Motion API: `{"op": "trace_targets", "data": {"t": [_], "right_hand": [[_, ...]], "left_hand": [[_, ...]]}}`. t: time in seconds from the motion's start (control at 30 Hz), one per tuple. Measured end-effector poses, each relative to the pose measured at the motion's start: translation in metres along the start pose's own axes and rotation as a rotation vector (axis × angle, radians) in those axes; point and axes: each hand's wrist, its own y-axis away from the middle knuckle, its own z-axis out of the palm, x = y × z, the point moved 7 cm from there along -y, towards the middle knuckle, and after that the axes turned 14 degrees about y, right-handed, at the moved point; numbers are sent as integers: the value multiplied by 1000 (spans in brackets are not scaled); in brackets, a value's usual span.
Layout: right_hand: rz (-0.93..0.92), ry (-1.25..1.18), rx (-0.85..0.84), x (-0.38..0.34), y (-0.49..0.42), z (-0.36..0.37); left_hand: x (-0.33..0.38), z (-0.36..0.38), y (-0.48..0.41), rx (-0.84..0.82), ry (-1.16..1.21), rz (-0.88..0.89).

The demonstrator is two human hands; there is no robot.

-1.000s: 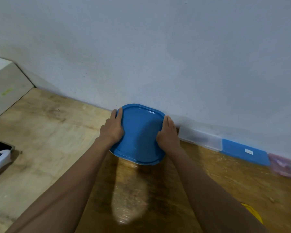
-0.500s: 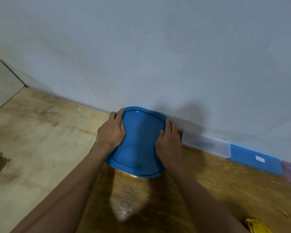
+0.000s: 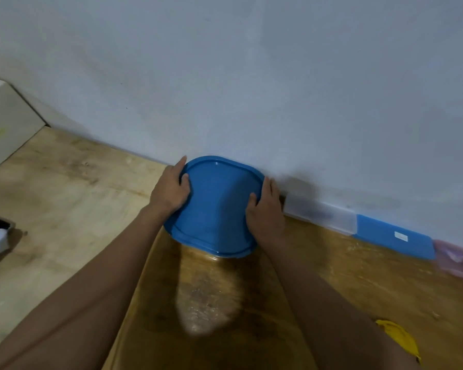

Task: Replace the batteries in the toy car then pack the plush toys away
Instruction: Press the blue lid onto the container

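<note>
The bench's (image 3: 64, 209) far edge is closed by the wall (image 3: 251, 76), with a blue-lidded container (image 3: 217, 204), clear box (image 3: 318, 213) and flat blue box (image 3: 390, 236) lined along it; bare wood is left toward the left edge.

The wooden surface (image 3: 64, 209) bears a blue-lidded container (image 3: 217, 206), a clear box (image 3: 318, 213) and a blue box (image 3: 390, 236).
</note>
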Motion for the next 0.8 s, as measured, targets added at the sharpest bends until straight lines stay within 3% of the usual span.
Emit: {"op": "trace_targets", "data": {"t": [0.1, 0.4, 0.57, 0.73, 0.8], "right_hand": [[63, -57, -23, 1, 24, 3], [102, -147, 101, 3, 54, 18], [119, -129, 46, 2, 51, 18], [58, -91, -61, 10, 51, -9], [73, -138, -60, 17, 52, -34]], "left_hand": [[-3, -8, 35, 132, -48, -31], [-5, 3, 71, 253, -12, -100], [-8, 5, 70, 202, -85, -110], [9, -4, 66, 130, -406, -152], [41, -7, 64, 131, -445, -71]]}}
